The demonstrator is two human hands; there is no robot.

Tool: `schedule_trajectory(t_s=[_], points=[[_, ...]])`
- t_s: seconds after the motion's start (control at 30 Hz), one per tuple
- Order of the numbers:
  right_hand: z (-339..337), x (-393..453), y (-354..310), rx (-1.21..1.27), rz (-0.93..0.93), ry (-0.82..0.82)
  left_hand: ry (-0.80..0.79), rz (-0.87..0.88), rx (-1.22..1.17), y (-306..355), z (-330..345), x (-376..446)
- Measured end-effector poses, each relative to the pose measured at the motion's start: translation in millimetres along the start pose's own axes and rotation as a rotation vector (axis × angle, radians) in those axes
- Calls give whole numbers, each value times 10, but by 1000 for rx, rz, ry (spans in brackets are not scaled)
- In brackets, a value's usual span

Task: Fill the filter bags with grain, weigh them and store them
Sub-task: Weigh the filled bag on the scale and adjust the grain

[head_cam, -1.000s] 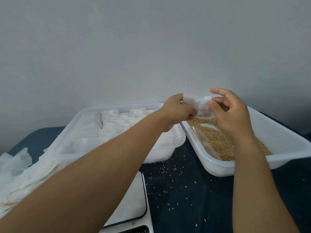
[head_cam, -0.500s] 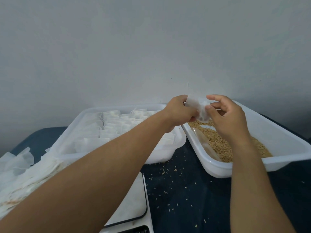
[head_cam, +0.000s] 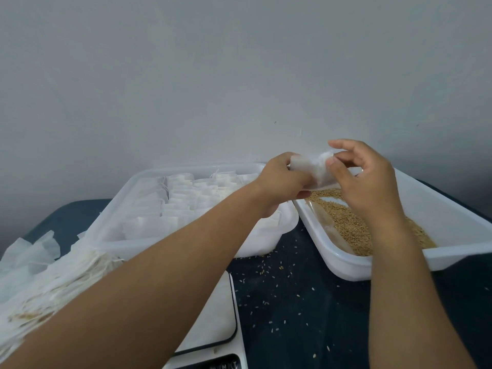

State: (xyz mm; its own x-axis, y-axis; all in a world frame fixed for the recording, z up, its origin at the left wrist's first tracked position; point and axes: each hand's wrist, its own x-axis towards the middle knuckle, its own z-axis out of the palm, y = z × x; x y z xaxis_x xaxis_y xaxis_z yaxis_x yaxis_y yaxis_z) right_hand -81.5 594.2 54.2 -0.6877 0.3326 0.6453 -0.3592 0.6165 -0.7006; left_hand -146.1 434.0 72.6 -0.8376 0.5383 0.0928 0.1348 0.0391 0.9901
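Fingertips of both hands pinch one white filter bag [head_cam: 315, 169], held in the air above the 11 o'clock corner of the grain tray [head_cam: 452, 201]. The left hand [head_cam: 282, 182] curls round the bag's left edge; the right hand [head_cam: 364, 179] pinches its right edge between thumb and forefinger, with the remaining fingers loosely spread above. Whether the bag mouth is open cannot be determined, and no grain is visible inside it.

Likely faults from this position:
- The thin paper may tear if the two pinches pull apart too hard.
- Grain [head_cam: 348, 222] may spill over the tray rim during filling, because the bag sits close to the rim; loose kernels [head_cam: 277, 291] already lie on the dark table [head_cam: 306, 315].
- An unsupported bag may fold shut and shed its contents.

Surroundings, working outward: the storage tray [head_cam: 127, 209] at 9 o'clock of the hands holds rows of bags [head_cam: 186, 206], and the left forearm crosses its near right corner. The scale [head_cam: 213, 323] lies at 6 o'clock, partly covered by the same forearm, which must withdraw before weighing. A pile of empty bags [head_cam: 40, 272] lies at 8 o'clock, at the table edge.
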Motion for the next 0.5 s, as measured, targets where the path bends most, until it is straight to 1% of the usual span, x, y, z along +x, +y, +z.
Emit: schedule_trajectory(t_s=[0.13, 0.23, 0.3, 0.43, 0.5], points=[[-35, -9, -228, -50, -77, -37, 5, -16, -107, -45, -100, -254], [-59, -36, -442, -77, -139, -117, 17, 5, -136, -79, -221, -464], [-58, -69, -593, -84, -177, -204, 26, 53, -76, -91, -295, -613], [40, -173, -866, -104, -236, -383, 67, 125, 129, -115, -403, -943], [114, -223, -978, -96, -246, -439, 78, 169, 141, -143, -452, -1118]])
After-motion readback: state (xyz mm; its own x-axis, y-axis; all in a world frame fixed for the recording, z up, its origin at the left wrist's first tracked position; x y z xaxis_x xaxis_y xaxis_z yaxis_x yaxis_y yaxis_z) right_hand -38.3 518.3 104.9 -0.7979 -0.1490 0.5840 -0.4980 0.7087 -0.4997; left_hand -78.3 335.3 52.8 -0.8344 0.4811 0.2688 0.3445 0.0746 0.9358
